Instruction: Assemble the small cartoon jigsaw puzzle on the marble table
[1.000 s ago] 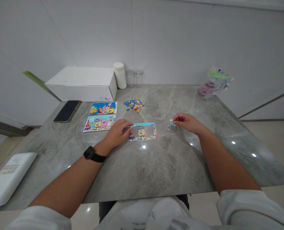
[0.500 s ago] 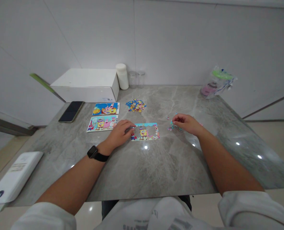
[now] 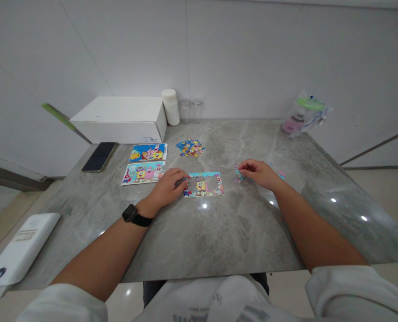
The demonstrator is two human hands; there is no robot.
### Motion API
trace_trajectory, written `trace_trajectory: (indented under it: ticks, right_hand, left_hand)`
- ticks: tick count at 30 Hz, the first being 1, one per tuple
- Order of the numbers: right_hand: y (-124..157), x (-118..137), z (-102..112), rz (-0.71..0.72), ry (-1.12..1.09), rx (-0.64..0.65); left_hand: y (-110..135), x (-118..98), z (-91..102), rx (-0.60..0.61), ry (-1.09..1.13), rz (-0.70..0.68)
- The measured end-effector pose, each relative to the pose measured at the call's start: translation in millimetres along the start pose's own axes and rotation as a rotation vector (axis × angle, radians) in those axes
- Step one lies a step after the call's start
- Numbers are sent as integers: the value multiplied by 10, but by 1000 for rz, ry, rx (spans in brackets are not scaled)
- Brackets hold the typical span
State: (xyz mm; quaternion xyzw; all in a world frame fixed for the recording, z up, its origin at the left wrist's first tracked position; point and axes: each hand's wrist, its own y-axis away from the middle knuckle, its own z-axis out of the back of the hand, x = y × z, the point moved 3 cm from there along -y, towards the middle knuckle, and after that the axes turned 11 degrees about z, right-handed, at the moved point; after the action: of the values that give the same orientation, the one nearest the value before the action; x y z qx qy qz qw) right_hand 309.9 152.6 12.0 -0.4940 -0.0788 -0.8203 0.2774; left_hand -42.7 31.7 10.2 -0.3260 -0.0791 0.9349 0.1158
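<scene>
A partly assembled jigsaw puzzle with cartoon figures lies flat in front of me, with gaps in its picture that show grey. My left hand rests at its left edge, fingers loosely spread and the tips touching the border; a black watch is on that wrist. To the right of the puzzle, my right hand is pinched over a small scatter of loose puzzle pieces. A tiny teal puzzle piece shows at its fingertips. The palm hides part of the scatter.
Behind the puzzle sits a heap of mixed pieces. Two picture cards lie left, beside a phone. A white box, white bottle and two glass jars stand at the back; a bagged cup stands right.
My right hand has shifted slightly left with the teal piece at its fingertips, uncovering more loose pieces on its right. My left hand and the puzzle have stayed put.
</scene>
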Motion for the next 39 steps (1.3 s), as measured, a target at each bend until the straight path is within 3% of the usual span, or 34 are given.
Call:
trace_trajectory:
  ticks: [21, 39]
  right_hand:
    - [0, -107, -75, 11, 27, 50]
    - [-12, -175, -121, -4, 14, -16]
  left_hand:
    - [6, 13, -12, 17, -4, -12]
    - [0, 19, -21, 30, -2, -16]
